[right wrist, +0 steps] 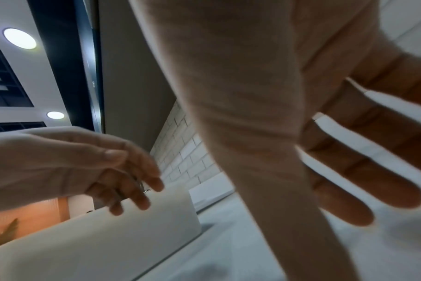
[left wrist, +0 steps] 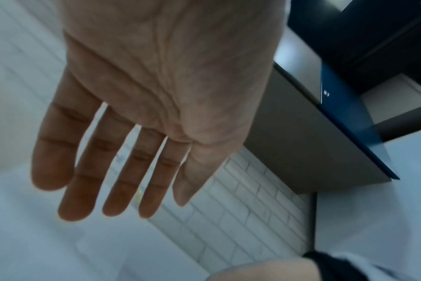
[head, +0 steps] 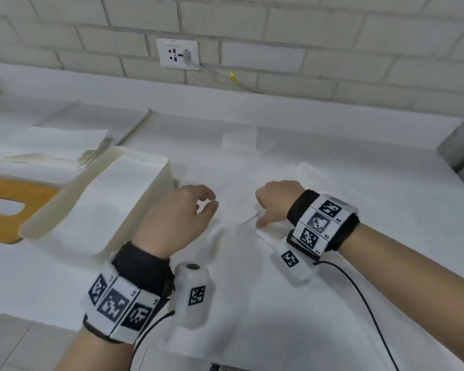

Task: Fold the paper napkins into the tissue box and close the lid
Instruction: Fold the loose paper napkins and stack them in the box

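Note:
An open cream tissue box (head: 156,183) lies left of centre on the white counter, with flat white napkins (head: 113,199) inside it. Its wooden lid (head: 8,194), with an oval slot, lies flat at the far left. A white napkin (head: 241,210) is spread on the counter to the right of the box and shows a crease between my hands. My left hand (head: 206,204) hovers beside the box's right end, fingers relaxed and holding nothing. The left wrist view shows its fingers (left wrist: 84,180) straight. My right hand (head: 265,210) is over the napkin with its fingers (right wrist: 373,180) spread straight.
A loose stack of napkins (head: 54,145) lies behind the box at the left, with a flat white board (head: 97,113) beyond it. The brick wall carries a socket (head: 177,53) with a plugged cable. A grey object (head: 461,145) stands at the right edge. The counter's front edge is near my left wrist.

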{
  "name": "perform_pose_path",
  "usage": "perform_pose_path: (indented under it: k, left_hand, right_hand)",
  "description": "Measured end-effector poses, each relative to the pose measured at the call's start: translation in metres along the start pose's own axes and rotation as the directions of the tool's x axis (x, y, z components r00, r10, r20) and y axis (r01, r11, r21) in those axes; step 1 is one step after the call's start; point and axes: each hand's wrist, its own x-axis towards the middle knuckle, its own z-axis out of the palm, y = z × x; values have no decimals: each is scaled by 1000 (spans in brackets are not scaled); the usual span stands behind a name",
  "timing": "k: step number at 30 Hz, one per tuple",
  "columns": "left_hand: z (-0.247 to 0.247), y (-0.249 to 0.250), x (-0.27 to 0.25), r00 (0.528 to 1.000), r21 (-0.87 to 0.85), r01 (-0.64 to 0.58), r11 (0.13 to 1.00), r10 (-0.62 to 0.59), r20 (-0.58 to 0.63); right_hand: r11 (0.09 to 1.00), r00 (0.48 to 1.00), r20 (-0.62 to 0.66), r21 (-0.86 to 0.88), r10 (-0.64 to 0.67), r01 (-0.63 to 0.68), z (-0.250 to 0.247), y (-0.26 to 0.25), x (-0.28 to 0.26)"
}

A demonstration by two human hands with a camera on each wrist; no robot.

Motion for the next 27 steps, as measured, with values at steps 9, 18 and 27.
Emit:
perform_pose_path:
  k: [9,18,27]
  left_hand:
    - [57,26,44,946,67,-145,987,119,301]
    - [77,39,59,869,73,-162,984,108,483]
    - [91,46,72,865,-369,-2,929,186,466]
  right_hand:
    - [996,999,32,83,-18,15,38,15,-15]
    - [945,998,-40,321,-54,64,54,33,-16]
    - [519,943,-330,815,48,259,38,66,-41]
